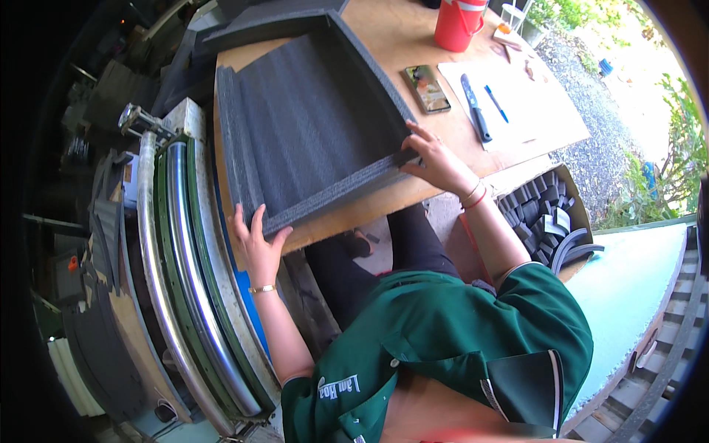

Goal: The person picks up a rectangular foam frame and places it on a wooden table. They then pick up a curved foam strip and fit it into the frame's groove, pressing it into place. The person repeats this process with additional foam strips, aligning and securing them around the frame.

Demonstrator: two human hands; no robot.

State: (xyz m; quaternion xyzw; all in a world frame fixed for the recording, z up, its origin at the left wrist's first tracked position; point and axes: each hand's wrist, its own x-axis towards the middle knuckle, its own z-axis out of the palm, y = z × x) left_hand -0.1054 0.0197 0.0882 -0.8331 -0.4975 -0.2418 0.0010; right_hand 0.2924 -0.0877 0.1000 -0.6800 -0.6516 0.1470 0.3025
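Note:
A large dark grey foam tray (310, 111) with raised foam edges lies on the wooden table (377, 22). Its left edge strip stops short of the far rim, so there is a gap at the far left corner. My left hand (258, 244) pinches the near left corner, thumb on the near side and fingertips on the outer left wall. At the near right corner, my right hand (437, 161) has its fingers curled over the rim and its thumb against the front wall.
Right of the tray are a phone (427, 89), white paper (517, 122), a black-handled knife (476, 111), a blue pen (496, 103) and a red bucket (459, 26). A roller machine (199, 273) stands at left. A box of dark foam pieces (539, 210) sits at right.

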